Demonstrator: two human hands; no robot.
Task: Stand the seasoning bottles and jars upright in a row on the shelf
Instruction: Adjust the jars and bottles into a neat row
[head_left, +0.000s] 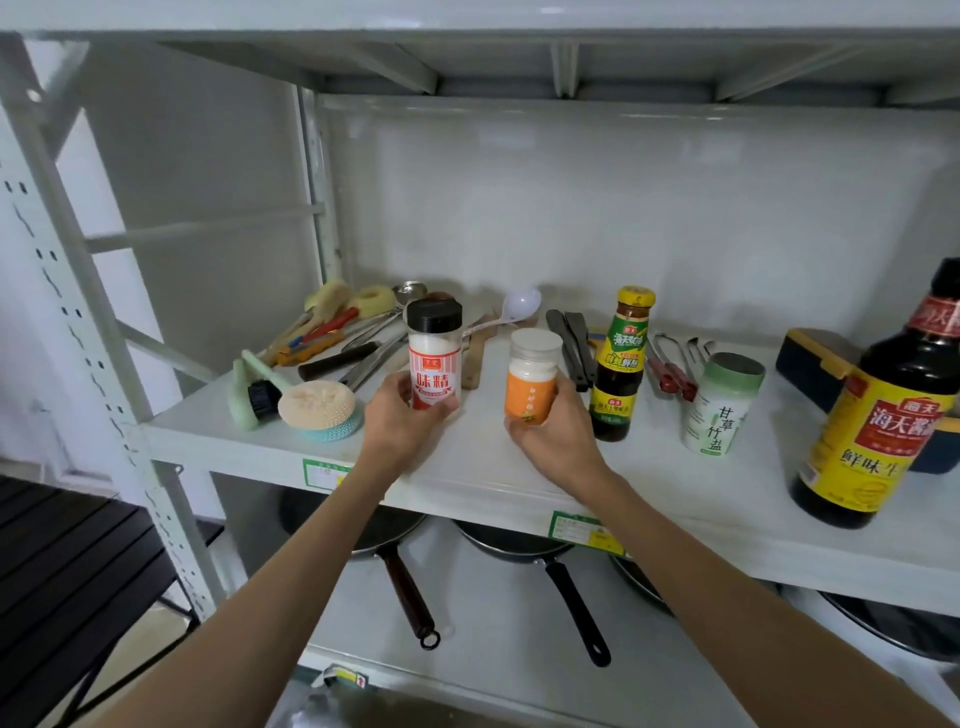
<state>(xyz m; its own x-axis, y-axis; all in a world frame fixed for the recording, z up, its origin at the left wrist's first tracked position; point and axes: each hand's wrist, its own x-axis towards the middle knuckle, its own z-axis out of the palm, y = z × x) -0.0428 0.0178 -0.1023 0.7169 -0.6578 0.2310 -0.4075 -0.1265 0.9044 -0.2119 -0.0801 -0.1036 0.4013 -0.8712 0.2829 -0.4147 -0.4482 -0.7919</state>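
Note:
My left hand (402, 415) grips the base of a clear jar with a black cap and a red label (434, 358), held upright over the white shelf (467, 467). A small jar with a white lid and an orange label (532, 376) stands upright in my right hand (553, 426). To the right, a dark sauce bottle with a yellow cap (621, 364) is upright. Further right stands a white salt jar with a green lid (722, 402). At the far right edge is a large dark soy sauce bottle (883, 410), also upright.
Kitchen utensils (337, 332), a white spoon (511, 306) and black tongs (574, 348) lie at the shelf's back. A green brush (254, 387) and a round scrubber (319, 408) sit at left. A dark box (810, 361) is at right. Frying pans (519, 543) rest on the lower shelf.

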